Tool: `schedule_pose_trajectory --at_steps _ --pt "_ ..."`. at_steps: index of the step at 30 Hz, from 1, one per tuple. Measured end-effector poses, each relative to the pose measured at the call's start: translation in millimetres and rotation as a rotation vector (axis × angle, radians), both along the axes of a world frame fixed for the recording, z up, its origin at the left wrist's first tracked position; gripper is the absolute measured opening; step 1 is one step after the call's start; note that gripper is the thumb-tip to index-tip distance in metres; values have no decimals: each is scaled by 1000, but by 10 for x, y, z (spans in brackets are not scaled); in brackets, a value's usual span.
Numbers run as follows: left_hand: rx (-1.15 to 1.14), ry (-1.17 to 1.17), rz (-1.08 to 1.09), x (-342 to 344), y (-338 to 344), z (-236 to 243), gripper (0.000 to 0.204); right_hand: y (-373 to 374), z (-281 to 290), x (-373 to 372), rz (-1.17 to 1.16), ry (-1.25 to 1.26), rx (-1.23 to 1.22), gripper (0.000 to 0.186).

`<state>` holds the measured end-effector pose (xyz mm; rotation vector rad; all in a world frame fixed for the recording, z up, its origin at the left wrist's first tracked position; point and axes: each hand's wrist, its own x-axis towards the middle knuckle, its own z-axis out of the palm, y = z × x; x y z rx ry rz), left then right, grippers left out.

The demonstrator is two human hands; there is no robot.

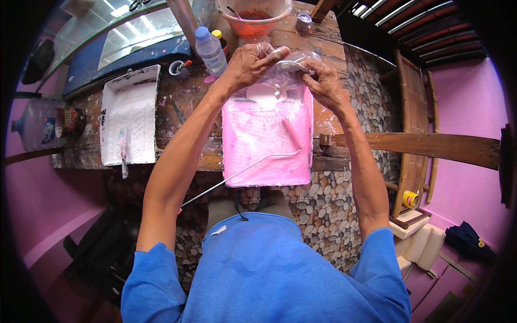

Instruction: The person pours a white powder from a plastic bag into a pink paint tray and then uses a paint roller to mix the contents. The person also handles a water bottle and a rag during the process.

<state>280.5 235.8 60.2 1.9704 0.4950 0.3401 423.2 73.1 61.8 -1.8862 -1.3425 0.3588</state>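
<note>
My left hand (250, 65) and my right hand (325, 83) pinch the mouth of a clear plastic bag (305, 56) smeared with white. They hold it over the far end of a pink-coated paint tray (253, 145). Beneath the bag, a white pool of paint (264, 94) lies in the tray. A small paint roller (291, 133) with a pink sleeve rests on the tray's slope. Its thin wire handle runs over the near left rim, toward my left forearm. Part of the bag is hidden behind my fingers.
Left of the pink tray stand a white paint tray (129, 118) with a brush (124, 153) and a blue-capped bottle (210, 51). A basin of reddish liquid (254, 24) and a small tub (303, 21) sit behind. A wooden beam (436, 148) juts out at the right.
</note>
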Motion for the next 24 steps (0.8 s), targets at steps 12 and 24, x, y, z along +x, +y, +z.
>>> schedule_pose_trajectory --at_steps 12,24 --pt "-1592 143 -89 -416 -518 -1015 59 -535 -147 -365 62 -144 172 18" --pt "-971 -62 143 -394 -1035 -1191 18 -1384 -1031 -1077 -183 -121 71 25"
